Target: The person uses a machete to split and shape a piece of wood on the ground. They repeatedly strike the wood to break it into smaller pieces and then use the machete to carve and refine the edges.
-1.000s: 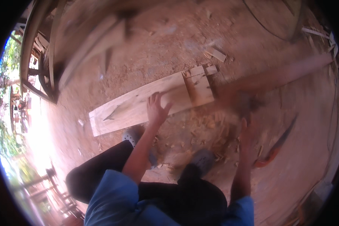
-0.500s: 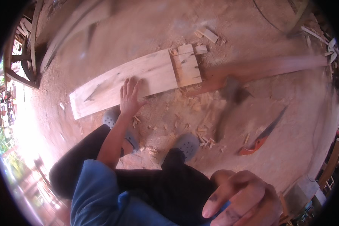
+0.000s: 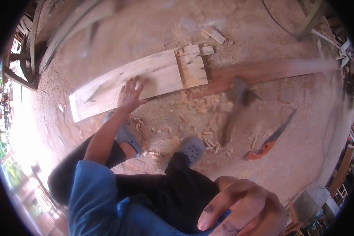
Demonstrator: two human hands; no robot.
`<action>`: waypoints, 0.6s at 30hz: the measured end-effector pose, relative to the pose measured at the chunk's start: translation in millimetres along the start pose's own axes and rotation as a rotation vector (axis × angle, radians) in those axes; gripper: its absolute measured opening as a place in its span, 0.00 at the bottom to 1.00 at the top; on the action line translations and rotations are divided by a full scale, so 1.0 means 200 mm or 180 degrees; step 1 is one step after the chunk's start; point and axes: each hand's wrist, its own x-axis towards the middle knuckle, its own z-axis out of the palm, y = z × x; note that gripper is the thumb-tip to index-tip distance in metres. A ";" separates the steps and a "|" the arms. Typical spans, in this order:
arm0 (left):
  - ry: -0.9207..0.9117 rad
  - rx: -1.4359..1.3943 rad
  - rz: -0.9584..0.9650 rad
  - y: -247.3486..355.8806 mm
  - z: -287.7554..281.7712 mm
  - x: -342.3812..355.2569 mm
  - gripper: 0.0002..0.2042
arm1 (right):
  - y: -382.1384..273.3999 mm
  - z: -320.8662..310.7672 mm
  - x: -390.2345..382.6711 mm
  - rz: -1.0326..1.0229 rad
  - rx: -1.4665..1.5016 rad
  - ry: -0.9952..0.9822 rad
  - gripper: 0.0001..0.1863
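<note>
My left hand (image 3: 130, 95) lies flat with spread fingers on a long pale plank (image 3: 157, 72) on the sandy ground. The plank's right end has a cut, notched section (image 3: 192, 67). My right hand (image 3: 244, 208) is raised close to the camera at the lower right, fingers loosely curled and apart, holding nothing. A blurred hatchet (image 3: 233, 110) lies on the ground among wood chips (image 3: 200, 106), well away from both hands. I am squatting, with grey clogs (image 3: 192, 148) on my feet.
A long reddish board (image 3: 275, 69) stretches right from the pale plank's end. A handsaw with an orange handle (image 3: 272, 137) lies right of the hatchet. A small offcut (image 3: 215, 35) lies beyond, slanted timbers (image 3: 74, 27) at the upper left, a wooden post (image 3: 310, 19) at the upper right.
My right hand has left the spot by the hatchet and risen close to the camera, empty. My left hand has stayed on the pale plank. The view has shifted slightly.
</note>
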 end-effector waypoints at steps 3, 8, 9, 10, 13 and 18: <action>-0.0017 0.0065 0.0129 -0.01 0.01 0.00 0.53 | 0.07 -0.05 -0.06 -0.0201 0.0103 0.0068 0.07; -0.0312 0.0237 0.0398 -0.03 -0.01 0.05 0.51 | 0.41 -0.41 -0.06 -0.0404 -0.0398 0.0428 0.14; -0.0360 0.0353 0.0497 -0.03 -0.02 0.05 0.51 | 0.48 -0.50 -0.05 -0.0056 -0.1092 0.0891 0.14; -0.0373 0.0388 0.0572 -0.04 -0.04 0.07 0.51 | 0.57 -0.59 -0.04 0.0655 -0.1499 0.0957 0.15; -0.0547 0.0554 0.0682 -0.03 -0.06 0.09 0.52 | 0.87 -0.84 -0.04 0.2089 -0.1931 0.1967 0.22; -0.0584 0.0527 0.0610 0.01 -0.08 0.08 0.53 | 1.41 -1.19 -0.14 0.1690 -0.4218 0.1349 0.27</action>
